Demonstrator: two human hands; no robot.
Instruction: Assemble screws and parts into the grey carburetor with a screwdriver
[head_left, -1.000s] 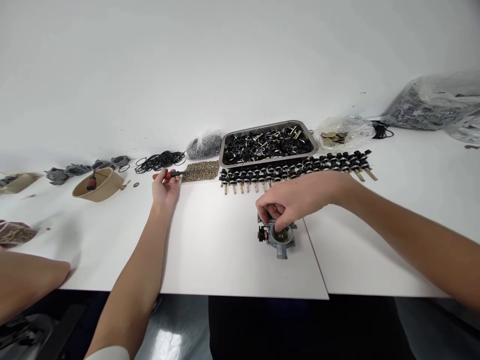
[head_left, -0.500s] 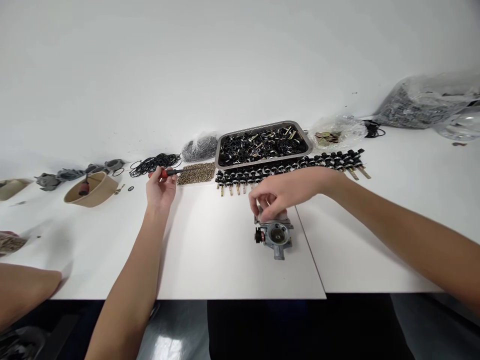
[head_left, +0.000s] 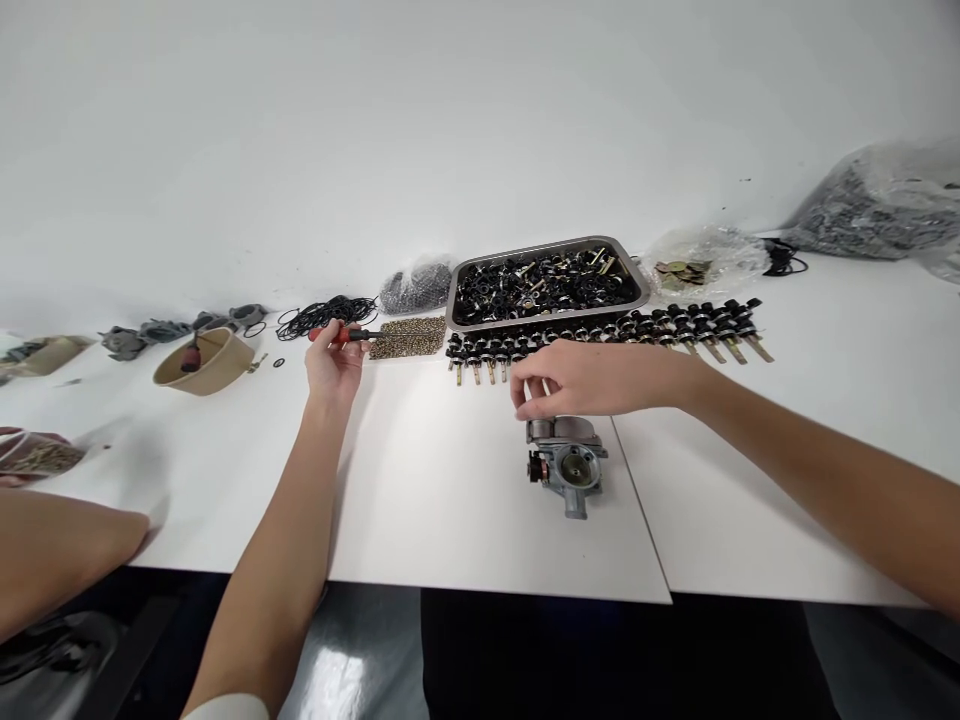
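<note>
My left hand (head_left: 334, 362) is closed around the red handle of a screwdriver (head_left: 339, 335). Its dark shaft points right, over a flat pile of small brass parts (head_left: 409, 345); whether the tip touches them I cannot tell. A grey metal carburetor (head_left: 576, 470) with a black knob on its left side rests on the white table. Just above and behind it hovers my right hand (head_left: 559, 380), fingers bent and apart, with nothing visible in them. Rows of black-topped parts with brass stems (head_left: 495, 350) lie beyond that hand.
Behind the rows stands a metal tray (head_left: 551, 322) heaped with black parts. Clear bags (head_left: 416, 287) and black rings (head_left: 326, 318) line the wall. To the left is a beige container (head_left: 202, 375) with a red-handled tool. Another person's arm (head_left: 67, 550) reaches in at lower left.
My right hand has lifted off the carburetor's top, uncovering it. My left hand keeps the screwdriver by the brass parts. The whole view has shifted slightly; a cup-like container shows more at left.
</note>
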